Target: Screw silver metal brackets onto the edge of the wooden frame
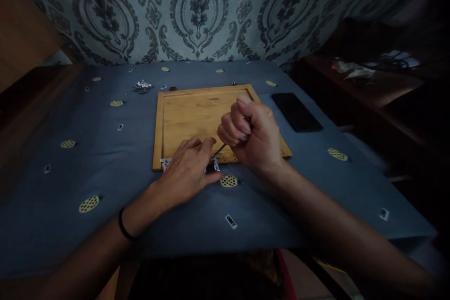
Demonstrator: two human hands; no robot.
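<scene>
The bench (84, 168), under a blue pineapple-print cloth, carries a framed wooden panel (190, 119) lying flat, with a black smartphone (297, 112) just beyond its right side. Over the panel's near edge, the right hand (255, 133) is closed in a fist, its fingers curled tight around what looks like a screwdriver (220, 150); the handle is hidden and only the thin shaft shows, slanting down to the left. The left hand (188, 168) lies across that edge, thumb spread away from the fingers to straddle a metal hinge (215, 165); whether they press on it I cannot tell. A little heap of metal hardware (142, 86) sits beyond the panel's far left corner. The hinge seems to call for firm bracing from the left fingers, clear of the tip. Standing the shaft more upright would likely seat it better, with steady downward pressure and short turns to avoid slipping.
</scene>
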